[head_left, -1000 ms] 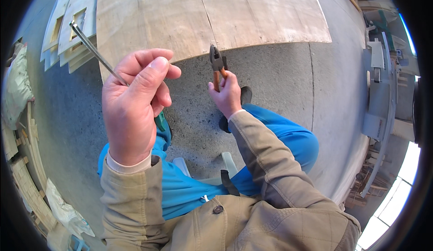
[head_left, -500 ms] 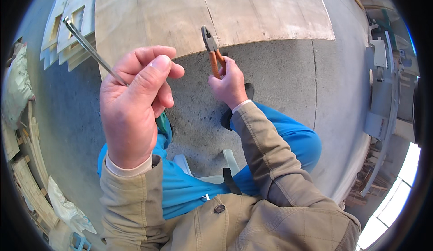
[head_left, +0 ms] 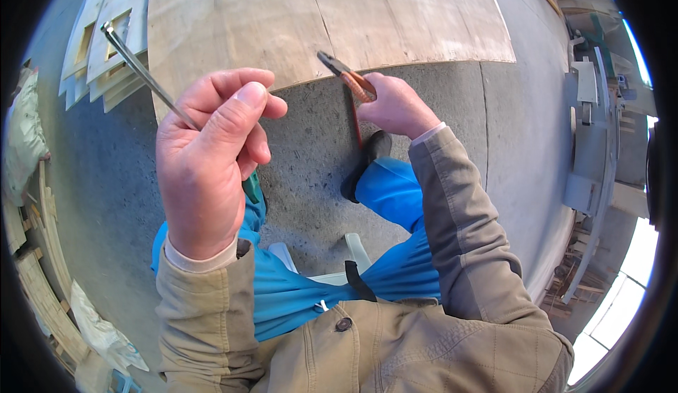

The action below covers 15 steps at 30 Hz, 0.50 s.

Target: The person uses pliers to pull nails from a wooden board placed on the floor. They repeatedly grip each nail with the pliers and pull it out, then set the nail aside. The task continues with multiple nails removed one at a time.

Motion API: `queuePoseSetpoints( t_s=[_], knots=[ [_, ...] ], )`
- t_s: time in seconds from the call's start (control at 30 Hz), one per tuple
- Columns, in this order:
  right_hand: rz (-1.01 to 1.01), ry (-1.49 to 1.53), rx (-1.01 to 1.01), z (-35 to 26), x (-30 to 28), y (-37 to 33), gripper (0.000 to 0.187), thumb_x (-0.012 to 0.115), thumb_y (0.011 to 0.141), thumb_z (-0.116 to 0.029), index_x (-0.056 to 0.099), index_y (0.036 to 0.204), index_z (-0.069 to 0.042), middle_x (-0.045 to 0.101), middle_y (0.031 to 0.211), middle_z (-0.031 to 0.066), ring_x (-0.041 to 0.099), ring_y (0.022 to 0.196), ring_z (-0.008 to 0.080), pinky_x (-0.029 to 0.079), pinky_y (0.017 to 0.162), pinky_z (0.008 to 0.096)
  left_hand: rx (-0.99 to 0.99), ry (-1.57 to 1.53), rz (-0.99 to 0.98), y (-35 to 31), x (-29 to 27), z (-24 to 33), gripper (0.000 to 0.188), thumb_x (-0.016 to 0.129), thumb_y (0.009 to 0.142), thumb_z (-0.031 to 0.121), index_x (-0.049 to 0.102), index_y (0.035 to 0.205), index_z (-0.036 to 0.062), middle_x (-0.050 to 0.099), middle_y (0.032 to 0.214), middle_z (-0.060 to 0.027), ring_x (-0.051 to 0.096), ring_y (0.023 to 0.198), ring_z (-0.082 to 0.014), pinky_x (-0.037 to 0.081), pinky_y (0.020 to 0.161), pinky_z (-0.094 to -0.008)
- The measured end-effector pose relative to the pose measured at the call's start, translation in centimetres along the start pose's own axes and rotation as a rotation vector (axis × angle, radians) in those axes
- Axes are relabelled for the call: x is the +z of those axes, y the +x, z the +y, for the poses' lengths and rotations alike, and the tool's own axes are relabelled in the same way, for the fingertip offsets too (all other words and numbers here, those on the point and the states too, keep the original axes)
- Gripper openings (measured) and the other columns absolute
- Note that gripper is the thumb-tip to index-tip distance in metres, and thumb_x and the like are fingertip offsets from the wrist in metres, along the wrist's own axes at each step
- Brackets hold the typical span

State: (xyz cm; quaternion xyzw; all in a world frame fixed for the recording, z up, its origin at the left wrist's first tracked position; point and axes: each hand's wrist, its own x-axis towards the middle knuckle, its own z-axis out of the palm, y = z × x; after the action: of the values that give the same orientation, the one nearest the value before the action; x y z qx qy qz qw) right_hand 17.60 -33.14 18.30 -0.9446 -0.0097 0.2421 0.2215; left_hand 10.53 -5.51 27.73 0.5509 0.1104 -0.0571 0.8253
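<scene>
Left hand [head_left: 208, 163], grip clenched on thin metal rod [head_left: 145, 75]; long axis runs up-left, bent tip outermost. Right hand [head_left: 395, 107] grasps orange-handled pliers [head_left: 346, 75], nose pointing up-left over plywood sheet [head_left: 318, 19].

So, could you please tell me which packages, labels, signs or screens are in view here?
No labels, signs or screens show.
White sack: far left on the floor, bulging, pale grey-white.
Crumpled white bag: lower left beside stacked timber slats, pale and creased.
</scene>
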Motion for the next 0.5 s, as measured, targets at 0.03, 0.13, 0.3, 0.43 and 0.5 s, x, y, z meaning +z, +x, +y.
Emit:
queuePoseSetpoints(
  t_s=[0.03, 0.13, 0.3, 0.43, 0.5],
  knots=[
    [0.020, 0.022, -0.002, -0.1, -0.1, 0.1, 0.048, 0.073, 0.080, -0.020, 0.069, 0.122, 0.005, 0.073, 0.106, 0.0285, 0.071, 0.104, 0.0422, 0.055, 0.091, 0.0451, 0.001, 0.014, 0.003, 0.0, 0.1, 0.0, 0.022, 0.068, 0.104, 0.020, 0.074, 0.115, 0.0018, 0.074, 0.093, -0.0062, 0.055, 0.061, -0.0041, 0.035, 0.050, -0.0180],
    [-0.036, 0.030, 0.019, -0.3, -0.5, 0.5, 0.048, 0.074, 0.080, -0.020, 0.069, 0.122, 0.004, 0.074, 0.106, 0.0268, 0.072, 0.102, 0.0400, 0.056, 0.090, 0.0441, 0.007, -0.007, -0.004, 0.1, 0.1, 0.0, 0.020, 0.069, 0.103, 0.018, 0.074, 0.115, 0.0025, 0.075, 0.093, -0.0062, 0.056, 0.062, -0.0038, 0.036, 0.051, -0.0174],
    [-0.115, 0.000, -0.004, 0.0, -1.8, 0.2, 0.040, 0.072, 0.080, -0.021, 0.071, 0.111, 0.004, 0.074, 0.102, 0.0257, 0.072, 0.099, 0.0392, 0.056, 0.088, 0.0437, 0.004, 0.001, -0.001, 0.0, 0.1, 0.1, 0.020, 0.069, 0.103, 0.018, 0.074, 0.115, 0.0024, 0.075, 0.093, -0.0064, 0.056, 0.062, -0.0038, 0.036, 0.051, -0.0174],
    [-0.093, 0.062, 0.018, 0.1, -2.1, 0.4, 0.037, 0.073, 0.080, -0.021, 0.072, 0.107, 0.004, 0.074, 0.100, 0.0252, 0.072, 0.099, 0.0396, 0.056, 0.088, 0.0436, 0.002, 0.031, 0.009, 0.2, 0.3, 0.0, 0.024, 0.067, 0.104, 0.021, 0.074, 0.117, 0.0013, 0.073, 0.093, -0.0063, 0.054, 0.060, -0.0045, 0.034, 0.049, -0.0184],
    [-0.196, 0.004, 0.023, 0.0, -2.1, 0.5, 0.051, 0.073, 0.078, -0.019, 0.070, 0.123, 0.004, 0.073, 0.102, 0.0231, 0.071, 0.095, 0.0325, 0.055, 0.088, 0.0403, 0.007, 0.029, 0.004, 0.2, 0.3, 0.0, 0.024, 0.067, 0.104, 0.021, 0.074, 0.117, 0.0013, 0.073, 0.093, -0.0063, 0.054, 0.061, -0.0044, 0.034, 0.049, -0.0184]
  ],
)
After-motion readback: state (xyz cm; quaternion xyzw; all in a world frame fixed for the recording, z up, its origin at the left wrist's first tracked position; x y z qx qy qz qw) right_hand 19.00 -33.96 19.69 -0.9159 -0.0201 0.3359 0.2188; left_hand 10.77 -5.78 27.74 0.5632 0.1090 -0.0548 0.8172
